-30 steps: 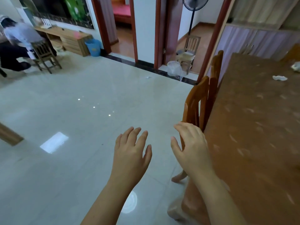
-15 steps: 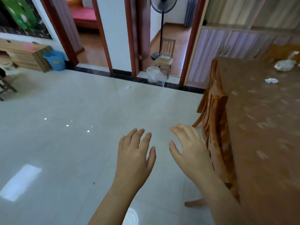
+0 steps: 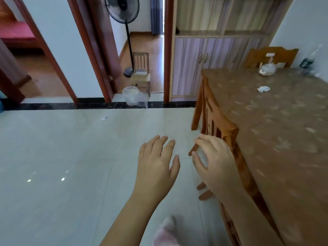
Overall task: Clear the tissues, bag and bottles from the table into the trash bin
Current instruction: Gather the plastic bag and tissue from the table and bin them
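Note:
My left hand (image 3: 157,164) and my right hand (image 3: 213,160) hover empty over the tiled floor, fingers spread and relaxed, just left of the table (image 3: 276,139). A crumpled white tissue (image 3: 263,88) lies on the brown patterned tabletop. Farther back sits a clear plastic bag (image 3: 267,69), and a clear bottle (image 3: 308,61) stands near the far right corner. The trash bin (image 3: 132,95), lined with a clear bag, stands on the floor by the doorway. A small scrap of tissue (image 3: 104,118) lies on the floor in front of it.
Wooden chairs (image 3: 215,125) are pushed in along the table's left side, and another chair (image 3: 271,56) stands at its far end. A standing fan (image 3: 126,32) and a small chair (image 3: 141,71) occupy the doorway behind the bin. A cabinet (image 3: 204,64) lines the back wall.
My view has swung right and moved forward, so the bin, the doorway and the table's far end look closer. Both hands keep the same empty, spread pose.

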`<move>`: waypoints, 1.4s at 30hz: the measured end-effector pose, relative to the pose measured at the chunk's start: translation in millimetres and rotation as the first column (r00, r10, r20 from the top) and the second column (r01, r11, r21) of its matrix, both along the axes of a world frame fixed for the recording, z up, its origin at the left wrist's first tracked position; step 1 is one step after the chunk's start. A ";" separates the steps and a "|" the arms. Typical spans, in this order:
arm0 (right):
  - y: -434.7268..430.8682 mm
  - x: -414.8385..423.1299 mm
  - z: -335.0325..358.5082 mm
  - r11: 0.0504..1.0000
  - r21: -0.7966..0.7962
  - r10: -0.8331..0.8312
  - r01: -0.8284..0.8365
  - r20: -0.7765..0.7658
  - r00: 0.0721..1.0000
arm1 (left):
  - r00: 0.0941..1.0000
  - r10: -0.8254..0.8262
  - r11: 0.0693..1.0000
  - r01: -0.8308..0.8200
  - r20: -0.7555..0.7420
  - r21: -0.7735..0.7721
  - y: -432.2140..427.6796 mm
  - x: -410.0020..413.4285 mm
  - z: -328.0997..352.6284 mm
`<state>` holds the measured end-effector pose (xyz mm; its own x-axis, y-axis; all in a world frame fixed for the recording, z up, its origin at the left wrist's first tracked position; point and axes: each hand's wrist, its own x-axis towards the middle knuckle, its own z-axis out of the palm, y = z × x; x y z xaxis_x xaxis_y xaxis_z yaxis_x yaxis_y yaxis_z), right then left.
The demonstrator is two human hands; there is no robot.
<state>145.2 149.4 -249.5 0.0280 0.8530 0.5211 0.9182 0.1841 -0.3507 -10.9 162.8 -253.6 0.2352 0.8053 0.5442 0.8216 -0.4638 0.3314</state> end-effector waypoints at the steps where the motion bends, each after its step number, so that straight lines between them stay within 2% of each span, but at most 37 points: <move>1: 18.8 5.5 0.2 1.000 0.012 -0.012 0.012 -0.004 1.000 | 1.000 -0.018 1.000 0.018 -0.013 -0.003 21.3 6.0 1.7; 7: 123.6 40.8 15.9 0.994 0.094 -0.054 0.058 -0.047 0.997 | 0.992 -0.115 0.993 0.114 -0.050 -0.025 135.4 42.6 21.8; 11: 176.0 58.0 20.2 0.992 0.051 -0.111 0.112 -0.024 0.994 | 0.989 -0.144 0.988 0.142 -0.039 -0.056 193.9 64.5 23.9; 15: 220.7 69.5 15.6 0.979 0.032 -0.204 0.203 0.069 0.976 | 0.985 -0.171 0.981 0.169 -0.017 -0.092 250.3 80.0 19.8; 18: 258.7 73.2 13.7 0.971 0.012 -0.240 0.239 0.065 0.969 | 0.980 -0.199 0.973 0.197 -0.008 -0.118 299.1 87.6 13.1; 24: 368.6 67.7 21.2 0.949 -0.006 -0.315 0.315 0.052 0.948 | 0.956 -0.293 0.955 0.292 0.004 -0.053 427.1 86.0 13.3; 32: 542.2 44.8 40.9 0.952 0.058 -0.304 0.300 0.069 0.950 | 0.920 -0.389 0.921 0.387 0.052 0.037 599.1 64.3 29.2; 38: 624.3 39.9 27.6 0.955 0.000 -0.295 0.296 0.084 0.952 | 0.926 -0.365 0.927 0.370 0.094 -0.054 679.5 59.2 11.5; 42: 671.0 51.9 19.4 0.954 -0.014 -0.299 0.301 0.062 0.952 | 0.925 -0.375 0.922 0.380 0.068 -0.079 730.6 70.9 0.4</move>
<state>197.1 820.4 -230.2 0.2544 0.8218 0.5098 0.9490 -0.1106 -0.2953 60.0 893.5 -253.2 0.5052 0.7080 0.4934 0.5727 -0.7028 0.4221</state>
